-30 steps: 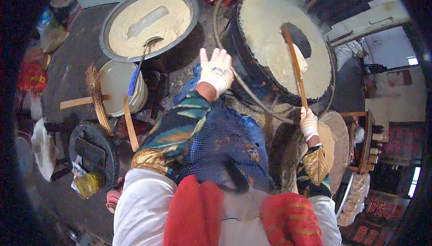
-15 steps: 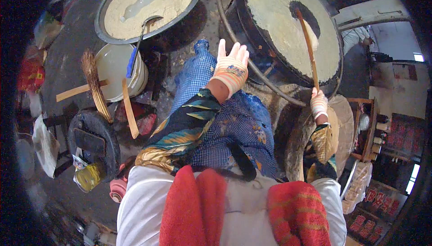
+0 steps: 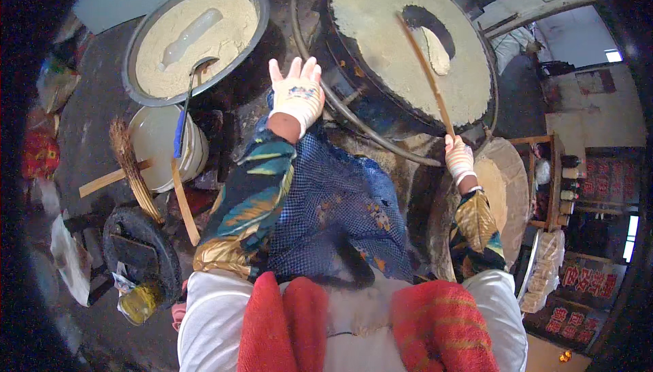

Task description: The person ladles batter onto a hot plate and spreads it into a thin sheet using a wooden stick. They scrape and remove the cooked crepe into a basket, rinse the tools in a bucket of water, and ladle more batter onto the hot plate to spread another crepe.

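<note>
Apparently working the pale layer (image 3: 367,25) on the far-right griddle (image 3: 373,96) with a wooden stick (image 3: 430,79) clamped in the right hand (image 3: 460,157); holding the left hand (image 3: 298,93) empty and splayed; likely needing light, even strokes next.

Dark floor (image 3: 102,110) spread at left; white bucket (image 3: 197,151) appeared to stand on it, beside grey metal basin (image 3: 264,14), base hidden. Basin bore pale powder (image 3: 228,14), clear plastic bottle (image 3: 192,37) lying on top. Bucket's rim carried twig brush (image 3: 128,154), crossing flat wooden strip (image 3: 109,183). Round black pan (image 3: 374,89) bore pale layer (image 3: 371,25), whitish lump (image 3: 437,53) beside bare dark patch, wooden stick (image 3: 427,66) reaching across.
</note>
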A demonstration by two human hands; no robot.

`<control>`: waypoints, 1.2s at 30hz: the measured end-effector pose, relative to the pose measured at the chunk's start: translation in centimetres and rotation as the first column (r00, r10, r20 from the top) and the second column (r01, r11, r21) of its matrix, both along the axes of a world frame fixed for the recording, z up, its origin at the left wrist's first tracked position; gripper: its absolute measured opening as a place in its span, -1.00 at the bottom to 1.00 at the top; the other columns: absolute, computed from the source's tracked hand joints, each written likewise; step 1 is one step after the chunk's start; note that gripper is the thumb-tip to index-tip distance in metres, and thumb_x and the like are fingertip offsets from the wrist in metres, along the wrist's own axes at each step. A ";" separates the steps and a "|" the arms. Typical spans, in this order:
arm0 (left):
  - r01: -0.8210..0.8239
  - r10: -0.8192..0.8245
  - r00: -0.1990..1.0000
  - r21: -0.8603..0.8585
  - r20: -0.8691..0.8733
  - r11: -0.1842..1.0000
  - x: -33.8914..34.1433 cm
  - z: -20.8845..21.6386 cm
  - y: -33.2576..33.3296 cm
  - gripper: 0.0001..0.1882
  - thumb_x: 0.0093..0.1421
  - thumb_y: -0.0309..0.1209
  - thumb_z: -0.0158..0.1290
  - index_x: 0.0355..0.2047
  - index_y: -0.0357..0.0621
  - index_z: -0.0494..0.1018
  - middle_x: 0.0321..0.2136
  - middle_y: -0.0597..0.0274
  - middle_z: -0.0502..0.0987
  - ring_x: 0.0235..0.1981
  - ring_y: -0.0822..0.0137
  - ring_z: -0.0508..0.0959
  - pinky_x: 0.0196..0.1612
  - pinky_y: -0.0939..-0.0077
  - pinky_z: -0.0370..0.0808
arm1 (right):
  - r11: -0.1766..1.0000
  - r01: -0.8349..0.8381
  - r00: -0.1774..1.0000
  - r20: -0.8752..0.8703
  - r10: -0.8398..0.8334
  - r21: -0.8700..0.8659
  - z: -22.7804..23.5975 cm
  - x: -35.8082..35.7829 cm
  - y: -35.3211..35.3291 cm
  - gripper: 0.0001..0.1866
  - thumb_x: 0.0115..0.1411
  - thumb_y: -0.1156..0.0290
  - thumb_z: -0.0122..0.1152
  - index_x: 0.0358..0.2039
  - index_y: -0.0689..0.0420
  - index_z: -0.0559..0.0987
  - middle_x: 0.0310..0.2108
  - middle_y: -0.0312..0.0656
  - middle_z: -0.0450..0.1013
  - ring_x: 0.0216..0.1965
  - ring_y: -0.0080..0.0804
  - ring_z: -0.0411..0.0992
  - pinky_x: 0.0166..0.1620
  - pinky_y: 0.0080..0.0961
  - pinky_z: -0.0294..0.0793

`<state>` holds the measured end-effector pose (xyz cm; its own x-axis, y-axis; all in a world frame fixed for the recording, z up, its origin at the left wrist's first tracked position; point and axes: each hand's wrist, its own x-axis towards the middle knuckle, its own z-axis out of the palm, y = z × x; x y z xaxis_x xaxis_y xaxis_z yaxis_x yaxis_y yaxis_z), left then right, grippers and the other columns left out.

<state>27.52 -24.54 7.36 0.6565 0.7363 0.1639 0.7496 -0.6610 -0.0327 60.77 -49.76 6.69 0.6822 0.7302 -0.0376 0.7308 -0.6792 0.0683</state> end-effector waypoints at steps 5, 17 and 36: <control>-0.072 0.072 0.997 -0.004 -0.026 0.997 -0.1 1.2 1.7 -0.41 0.12 -0.16 -0.12 0.16 -0.04 0.19 0.23 0.25 0.16 0.24 0.15 0.14 0.19 -0.34 -0.16 | 0.992 0.080 0.997 -0.013 -0.079 0.100 0.9 0.2 0.9 -0.58 0.27 0.00 -0.18 -0.30 0.12 0.45 -0.43 0.12 0.48 -0.33 0.15 0.44 -0.23 -0.01 0.39; 0.247 -0.251 0.962 0.050 0.107 0.968 3.0 -0.5 -12.4 -0.38 0.06 -0.11 -0.05 0.09 -0.17 0.24 0.14 0.16 0.23 0.24 0.22 0.12 0.23 -0.30 -0.21 | 0.997 0.075 0.997 0.010 -0.074 -0.014 0.2 0.2 0.0 -0.55 0.26 -0.03 -0.21 -0.28 0.12 0.44 -0.38 0.16 0.48 -0.28 0.17 0.44 -0.16 -0.01 0.40; 0.033 -0.033 0.999 0.064 0.003 0.997 0.2 -0.4 -1.3 -0.42 0.11 -0.16 -0.08 0.13 -0.08 0.23 0.21 0.18 0.20 0.23 0.13 0.17 0.16 -0.42 -0.23 | 0.993 0.089 0.996 -0.012 -0.088 0.078 0.1 2.6 0.0 -0.53 0.27 -0.02 -0.20 -0.27 0.15 0.48 -0.39 0.14 0.48 -0.25 0.16 0.43 -0.18 0.00 0.37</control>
<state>27.71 -25.87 6.99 0.6792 0.7024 0.2127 0.7278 -0.6820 -0.0721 63.41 -49.75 6.78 0.7441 0.6680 0.0115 0.6679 -0.7442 0.0061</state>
